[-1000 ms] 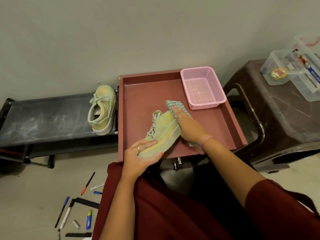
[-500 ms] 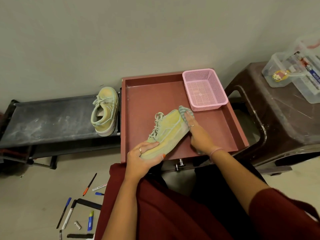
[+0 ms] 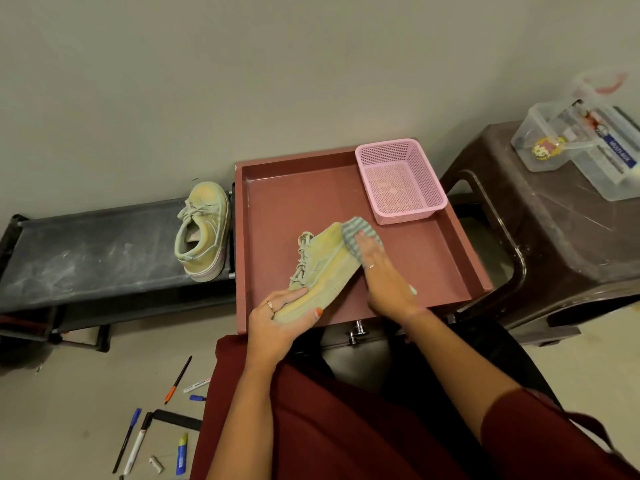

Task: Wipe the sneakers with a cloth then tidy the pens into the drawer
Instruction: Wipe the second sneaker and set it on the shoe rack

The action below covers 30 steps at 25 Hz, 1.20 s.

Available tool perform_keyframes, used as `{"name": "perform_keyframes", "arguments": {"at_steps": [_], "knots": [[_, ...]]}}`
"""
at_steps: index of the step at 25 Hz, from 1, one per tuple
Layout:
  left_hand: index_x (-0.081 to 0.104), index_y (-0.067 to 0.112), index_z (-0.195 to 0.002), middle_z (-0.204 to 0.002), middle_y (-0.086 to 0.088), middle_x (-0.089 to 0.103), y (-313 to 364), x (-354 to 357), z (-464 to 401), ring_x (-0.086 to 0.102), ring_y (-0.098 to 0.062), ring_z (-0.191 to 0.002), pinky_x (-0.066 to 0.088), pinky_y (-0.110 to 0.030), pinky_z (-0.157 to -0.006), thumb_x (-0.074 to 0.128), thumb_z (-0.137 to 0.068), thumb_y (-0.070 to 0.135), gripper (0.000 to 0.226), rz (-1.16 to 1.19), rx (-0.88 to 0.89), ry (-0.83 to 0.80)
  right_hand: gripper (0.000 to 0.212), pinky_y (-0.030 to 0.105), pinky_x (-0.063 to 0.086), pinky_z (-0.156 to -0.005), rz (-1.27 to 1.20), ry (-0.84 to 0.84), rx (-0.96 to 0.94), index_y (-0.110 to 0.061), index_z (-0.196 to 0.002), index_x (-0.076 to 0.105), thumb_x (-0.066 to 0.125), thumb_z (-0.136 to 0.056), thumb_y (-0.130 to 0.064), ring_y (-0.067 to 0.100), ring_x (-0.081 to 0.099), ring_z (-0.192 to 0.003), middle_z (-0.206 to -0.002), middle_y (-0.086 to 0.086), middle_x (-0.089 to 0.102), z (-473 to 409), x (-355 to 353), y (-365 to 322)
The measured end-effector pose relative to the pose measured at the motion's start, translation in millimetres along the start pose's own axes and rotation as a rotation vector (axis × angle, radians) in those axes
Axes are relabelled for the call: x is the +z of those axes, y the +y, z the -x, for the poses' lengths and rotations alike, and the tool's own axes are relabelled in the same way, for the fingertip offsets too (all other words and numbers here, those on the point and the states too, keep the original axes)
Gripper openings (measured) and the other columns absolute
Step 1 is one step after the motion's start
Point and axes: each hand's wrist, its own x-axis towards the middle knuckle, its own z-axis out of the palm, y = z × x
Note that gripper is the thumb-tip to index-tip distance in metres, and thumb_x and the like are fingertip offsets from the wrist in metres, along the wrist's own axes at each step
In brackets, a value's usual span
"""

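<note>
While the left hand grips the heel end of a pale green sneaker, fingers & thumb curled round it, the right hand presses a striped cloth flat vs the shoe's toe side, fingers straight. Sneaker lies tilted inside the red drawer, approx centre. Pink basket sits at the drawer's 1 o'clock corner. Second sneaker rests on the black rack at 9 o'clock. Pens lie scattered on the floor at 7 o'clock.
</note>
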Motion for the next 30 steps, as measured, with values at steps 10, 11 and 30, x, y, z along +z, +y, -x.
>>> {"name": "perform_keyframes", "arguments": {"at_steps": [10,11,30], "knots": [[0.076,0.016,-0.096,-0.106,0.0,0.069,-7,-3,-4,0.065,-0.003,-0.098,0.049,-0.013,-0.082,0.086,-0.064,-0.001,0.037,-0.028,-0.004,0.001,0.04,0.03,0.048,-0.08,-0.254,-0.03,0.591,-0.001,-0.114,0.062,0.053,-0.077,0.013,0.033,0.06,-0.106,-0.112,0.015,0.065,-48,-53,2],[0.076,0.015,-0.096,-0.107,0.0,0.068,-8,-3,-6,0.065,-0.003,-0.098,0.049,-0.012,-0.081,0.085,-0.065,-0.002,0.037,-0.032,-0.011,0.004,0.045,0.025,0.043,-0.078,-0.228,0.128,0.6,-0.005,-0.118,0.061,0.048,-0.079,0.013,0.029,0.06,-0.106,-0.111,0.011,0.064,-42,-55,-4],[0.066,0.034,-0.121,-0.105,0.032,0.05,-21,14,-11,0.044,-0.003,-0.104,0.027,-0.004,-0.09,0.056,-0.072,0.062,0.058,-0.48,0.029,0.048,0.058,0.03,0.04,-0.095,0.108,-0.085,0.178,-0.018,-0.142,0.038,0.033,-0.088,0.0,0.027,0.048,-0.125,-0.142,0.006,0.045,-36,-23,-9]]}}
